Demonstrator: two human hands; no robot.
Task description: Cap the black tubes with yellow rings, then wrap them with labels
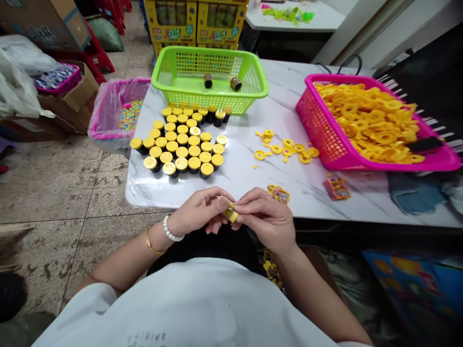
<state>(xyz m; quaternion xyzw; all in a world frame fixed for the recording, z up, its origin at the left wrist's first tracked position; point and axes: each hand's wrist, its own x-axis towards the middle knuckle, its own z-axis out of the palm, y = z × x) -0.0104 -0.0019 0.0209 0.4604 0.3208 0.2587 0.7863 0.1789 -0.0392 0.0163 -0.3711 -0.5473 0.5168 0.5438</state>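
My left hand [200,210] and my right hand [265,217] meet just below the near edge of the marble table [246,168]. Both pinch one small yellow piece [230,214] between their fingertips. Beyond them stands a cluster of several small dark tubs with yellow lids [183,144]. Loose yellow rings [285,148] lie to the right of the cluster. A small printed sticker sheet [279,193] lies close to my right hand.
A green basket [210,82] with two tubs stands at the back. A pink basket [325,140] full of yellow rings sits at right. Another sticker sheet [337,188] lies near it. A pink bin [108,120] of coloured bits and cardboard boxes [72,103] stand on the floor at left.
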